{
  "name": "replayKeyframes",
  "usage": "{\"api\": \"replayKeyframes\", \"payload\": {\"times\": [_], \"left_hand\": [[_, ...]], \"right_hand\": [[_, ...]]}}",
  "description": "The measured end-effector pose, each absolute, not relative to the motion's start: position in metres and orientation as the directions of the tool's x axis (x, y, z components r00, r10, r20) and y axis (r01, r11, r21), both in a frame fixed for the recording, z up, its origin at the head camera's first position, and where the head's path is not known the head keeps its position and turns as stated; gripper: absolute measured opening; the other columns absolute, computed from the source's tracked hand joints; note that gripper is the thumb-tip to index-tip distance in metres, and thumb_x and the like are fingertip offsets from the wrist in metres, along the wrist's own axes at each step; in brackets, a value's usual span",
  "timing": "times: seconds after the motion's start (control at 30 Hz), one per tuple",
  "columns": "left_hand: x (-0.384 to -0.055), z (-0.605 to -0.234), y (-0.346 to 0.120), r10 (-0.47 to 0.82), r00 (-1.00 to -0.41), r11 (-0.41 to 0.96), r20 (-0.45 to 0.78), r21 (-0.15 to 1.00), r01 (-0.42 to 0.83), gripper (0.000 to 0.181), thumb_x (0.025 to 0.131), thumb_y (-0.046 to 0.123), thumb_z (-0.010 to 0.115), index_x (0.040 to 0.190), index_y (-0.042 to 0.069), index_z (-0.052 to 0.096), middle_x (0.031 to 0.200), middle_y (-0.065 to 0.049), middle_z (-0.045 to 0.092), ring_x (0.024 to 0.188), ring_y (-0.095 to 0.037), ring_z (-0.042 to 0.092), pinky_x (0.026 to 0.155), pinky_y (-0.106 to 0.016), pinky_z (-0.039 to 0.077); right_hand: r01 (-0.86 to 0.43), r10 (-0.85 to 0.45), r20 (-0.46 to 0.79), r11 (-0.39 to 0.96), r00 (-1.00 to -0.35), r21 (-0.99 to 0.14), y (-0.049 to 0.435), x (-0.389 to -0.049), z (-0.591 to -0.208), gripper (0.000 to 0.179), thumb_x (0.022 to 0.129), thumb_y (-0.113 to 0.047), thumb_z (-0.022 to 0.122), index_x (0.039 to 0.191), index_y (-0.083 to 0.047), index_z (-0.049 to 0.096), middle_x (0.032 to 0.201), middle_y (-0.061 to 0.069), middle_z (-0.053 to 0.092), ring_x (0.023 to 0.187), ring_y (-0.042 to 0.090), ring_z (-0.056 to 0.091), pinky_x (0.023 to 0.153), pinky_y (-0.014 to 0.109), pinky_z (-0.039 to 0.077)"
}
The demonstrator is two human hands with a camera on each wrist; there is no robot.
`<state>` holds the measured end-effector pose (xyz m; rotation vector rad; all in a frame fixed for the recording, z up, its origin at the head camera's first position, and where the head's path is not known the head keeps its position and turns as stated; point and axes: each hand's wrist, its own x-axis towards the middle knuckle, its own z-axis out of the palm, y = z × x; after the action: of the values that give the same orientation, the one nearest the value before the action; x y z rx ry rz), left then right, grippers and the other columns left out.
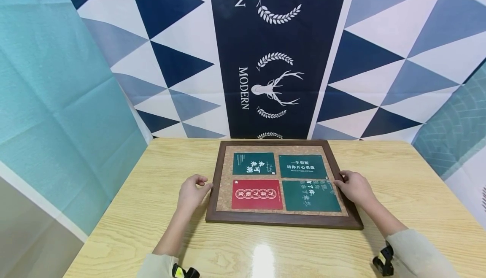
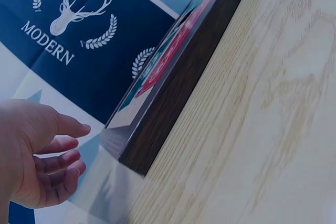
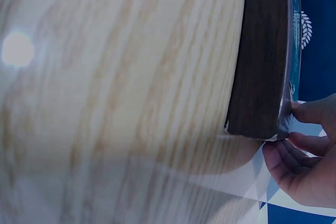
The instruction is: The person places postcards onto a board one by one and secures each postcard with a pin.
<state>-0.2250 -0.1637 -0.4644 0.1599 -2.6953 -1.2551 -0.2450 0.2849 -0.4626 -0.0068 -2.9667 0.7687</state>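
Note:
A framed cork board (image 1: 224, 189) with a dark brown border lies on the wooden table. It carries two green cards at the back, one reading sideways (image 1: 253, 163) and one upright (image 1: 302, 166). Nearer the front are a red card (image 1: 257, 194) and another green card (image 1: 311, 195). My left hand (image 1: 191, 191) is beside the board's left edge, its fingers loosely bent; the left wrist view shows a gap between this hand (image 2: 44, 153) and the frame. On the opposite edge, my right hand (image 1: 355, 187) pinches the frame between thumb and fingers, seen closer in the right wrist view (image 3: 310, 153).
Pale wooden tabletop (image 1: 152, 210) surrounds the board. Behind it hangs a patterned cloth (image 1: 273, 58) with deer heads and triangles, reaching down to the table's back edge. A teal panel (image 1: 57, 101) stands at the left.

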Motion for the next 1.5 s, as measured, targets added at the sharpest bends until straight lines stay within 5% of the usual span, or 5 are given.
{"api": "replayKeyframes", "payload": {"times": [0.77,1.13,1.5], "left_hand": [[-0.215,-0.468,-0.212,-0.228,-0.974,0.615,0.002,0.775,-0.143,0.031,0.087,0.021,0.065,0.109,-0.001,0.061,0.1,-0.014,0.059,0.068,-0.014,0.057,0.055,-0.023,0.045],[-0.208,-0.47,-0.23,-0.163,-0.984,0.622,-0.064,0.768,-0.153,0.04,0.082,0.027,0.071,0.108,-0.001,0.061,0.095,-0.011,0.059,0.083,-0.02,0.055,0.065,-0.026,0.046],[-0.207,-0.474,-0.229,-0.122,-0.989,0.663,-0.078,0.736,-0.14,0.015,0.082,0.011,0.069,0.094,0.003,0.069,0.084,-0.006,0.062,0.077,-0.016,0.054,0.065,-0.025,0.043]], "right_hand": [[-0.008,0.028,0.067,0.874,-0.997,-0.485,0.285,-0.245,-0.463,0.048,0.091,-0.013,0.057,0.122,0.021,0.046,0.101,0.035,0.058,0.081,0.035,0.06,0.06,0.038,0.05],[-0.03,0.014,0.086,0.875,-0.996,-0.484,0.284,-0.244,-0.464,0.047,0.09,-0.012,0.056,0.122,0.021,0.046,0.099,0.035,0.059,0.08,0.036,0.06,0.059,0.038,0.05],[-0.02,0.022,0.08,0.876,-0.997,-0.481,0.284,-0.244,-0.463,0.048,0.09,-0.013,0.056,0.122,0.021,0.046,0.102,0.036,0.058,0.086,0.041,0.06,0.062,0.041,0.051]]}}
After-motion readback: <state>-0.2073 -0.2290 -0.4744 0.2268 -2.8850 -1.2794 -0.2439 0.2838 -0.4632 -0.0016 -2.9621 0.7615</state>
